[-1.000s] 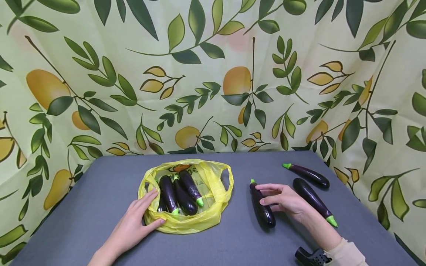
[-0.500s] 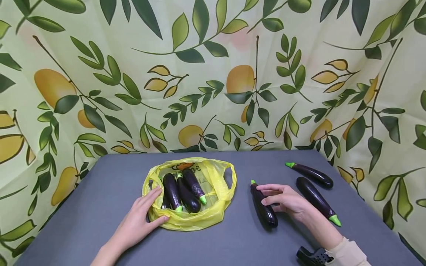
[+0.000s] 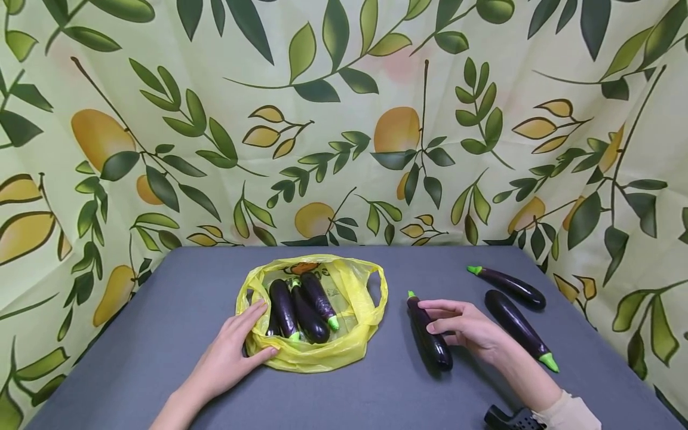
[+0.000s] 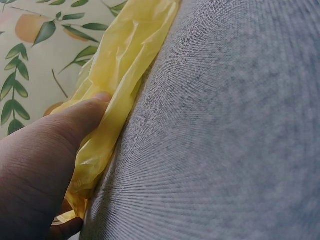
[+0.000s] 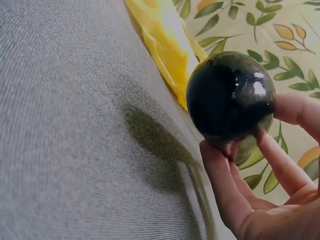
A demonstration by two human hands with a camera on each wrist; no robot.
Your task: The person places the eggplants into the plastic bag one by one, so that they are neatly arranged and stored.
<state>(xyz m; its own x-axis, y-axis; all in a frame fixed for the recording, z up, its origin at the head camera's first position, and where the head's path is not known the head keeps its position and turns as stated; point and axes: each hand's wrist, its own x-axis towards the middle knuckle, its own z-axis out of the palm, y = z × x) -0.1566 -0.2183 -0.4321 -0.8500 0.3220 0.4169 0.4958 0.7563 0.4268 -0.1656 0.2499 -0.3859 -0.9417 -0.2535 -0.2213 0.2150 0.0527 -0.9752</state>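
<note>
Right of the yellow bag [image 3: 317,358], in my remote head view, an eggplant [image 3: 427,337] is pinched between the thumb and fingers of the right hand [image 3: 473,328]. Its long axis runs mostly away from the person, green stem [image 3: 411,294] far and leaning bagward, fat end near. A strip of gray table [image 3: 322,400] separates it from the bag's open mouth; I judge that sideways gap counts most. The left hand [image 3: 233,346], nearer the bag, rests spread, nearly straight fingers on its left side. I count 3 eggplants [image 3: 310,316] plainly inside, plus a sliver of a 4th; 2 more eggplants [image 3: 518,325] lie beyond the right hand.

From the left wrist, I see the thumb [image 4: 85,117] touching crinkled plastic up close, but no eggplant.

From the right wrist, the held eggplant's round end faces me, its shadow [image 5: 150,132] apart on the table, so I judge it lifted, which the head view leaves unclear.
</note>
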